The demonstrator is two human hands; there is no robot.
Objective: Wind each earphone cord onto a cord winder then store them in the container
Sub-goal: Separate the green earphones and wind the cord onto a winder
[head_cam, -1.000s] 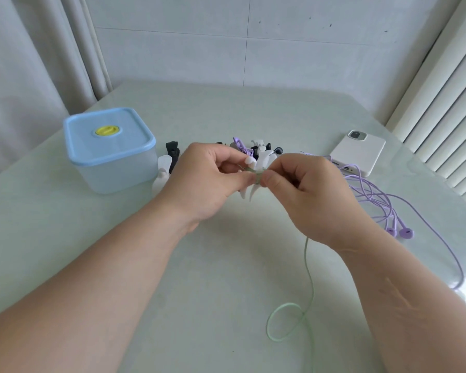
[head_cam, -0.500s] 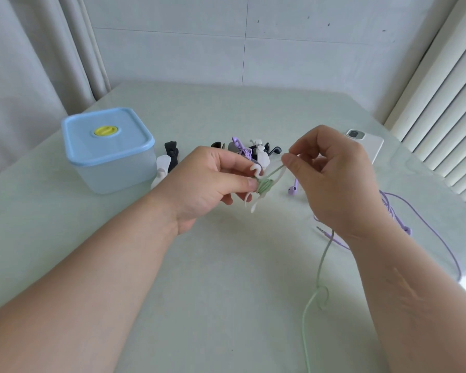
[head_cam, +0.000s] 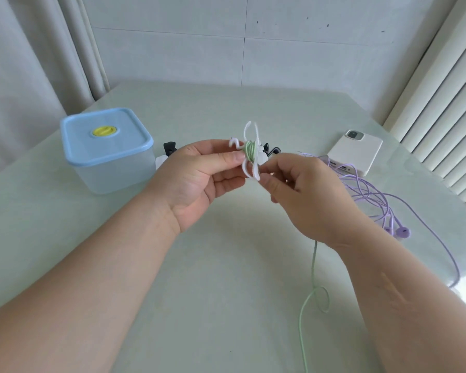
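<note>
Broadly, the pale tabletop [head_cam: 226,265] sits by a tiled wall and curtains, with the lidded container [head_cam: 106,149] at its left, still closed for storing later. Right of it lie a phone [head_cam: 357,153] and loose purple earphones [head_cam: 374,200]. The left hand [head_cam: 197,179], fingers clamped, steadies the white winder [head_cam: 250,152]; right hand [head_cam: 307,195] fingers pinch the green cord [head_cam: 314,286] to feed it.

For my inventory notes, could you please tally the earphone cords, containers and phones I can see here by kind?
Earphone cords: 2, green cord being wound and purple cord loose on the table
Containers: 1, lidded container
Phones: 1, phone
Total: 4
The winders behind the hands are partly hidden, so I left them uncounted.
</note>
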